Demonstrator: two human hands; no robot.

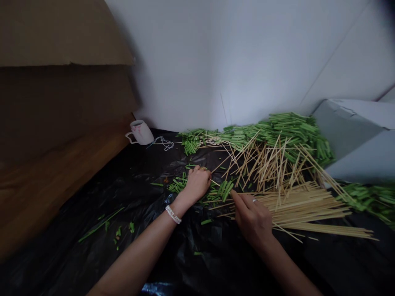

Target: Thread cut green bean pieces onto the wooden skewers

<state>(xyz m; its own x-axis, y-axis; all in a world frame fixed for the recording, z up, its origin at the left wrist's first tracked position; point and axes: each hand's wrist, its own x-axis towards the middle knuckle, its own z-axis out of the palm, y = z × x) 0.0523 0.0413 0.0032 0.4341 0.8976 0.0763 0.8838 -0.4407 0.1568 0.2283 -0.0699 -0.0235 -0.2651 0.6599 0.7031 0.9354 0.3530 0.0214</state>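
A thin bamboo skewer [215,182] spans the gap between my hands, with several cut green bean pieces [226,190] side by side on it near the right hand. My left hand [198,181], with a beaded bracelet at the wrist, is closed at the skewer's left end; its fingertips are partly hidden. On the other side, my right hand [253,216], wearing a ring, pinches the skewer close to the bean pieces. Loose cut beans [176,186] lie beside and beneath the left hand on black plastic sheeting [212,242].
Loose skewers [302,201] spread to the right, others crisscrossing behind them. Bean-laden skewers [293,131] are piled against the wall. A white mug [141,132] and tangled string [166,143] sit at the back left. A cardboard box [68,94] stands left, a pale box [361,131] right.
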